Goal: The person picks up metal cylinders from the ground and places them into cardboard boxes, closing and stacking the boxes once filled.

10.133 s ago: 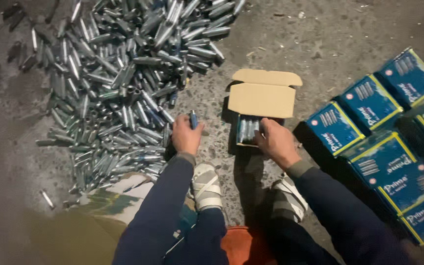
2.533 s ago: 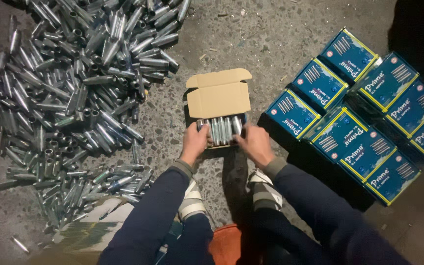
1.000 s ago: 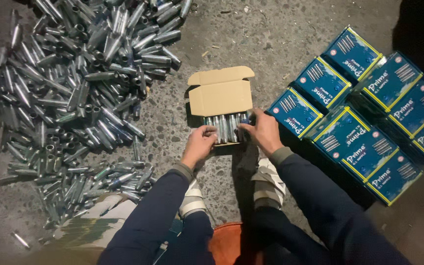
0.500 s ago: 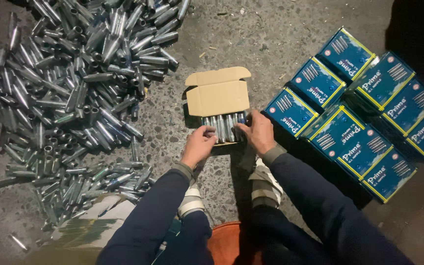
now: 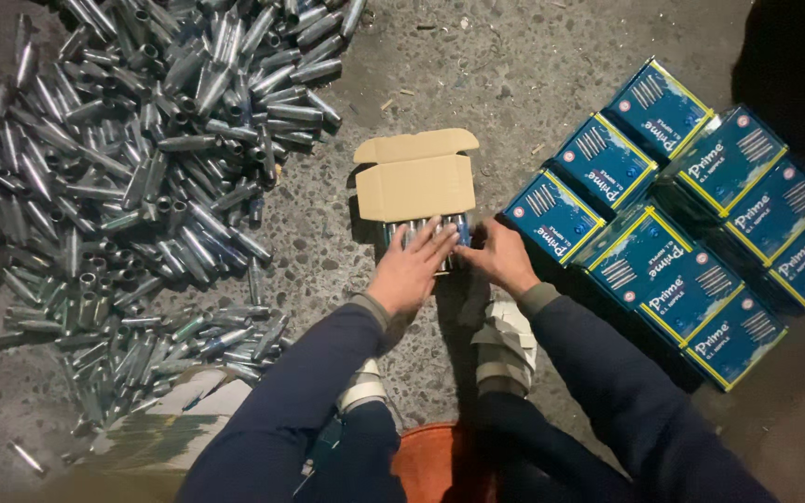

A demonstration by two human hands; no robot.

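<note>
Small open cardboard box (image 5: pixel 416 189) on the concrete floor (image 5: pixel 514 56), plain brown, lid flaps folded back away from the person. Inside, a row of grey metal tubes (image 5: pixel 421 230), packed side by side, ends gleaming. Left hand (image 5: pixel 412 270) flat on top of the tubes at the box's near edge, fingers spread and extended, gripping nothing. Right hand (image 5: pixel 498 256) at the box's near right corner, fingers curled against the side; possibly pinching a tube there, though too dim to tell. Left of the box, a large loose heap of metal tubes (image 5: pixel 132 158) of the same kind, scattered across the floor. Right of the box, closed blue cartons (image 5: pixel 663 214) with yellow edging, set close together in rows.
</note>
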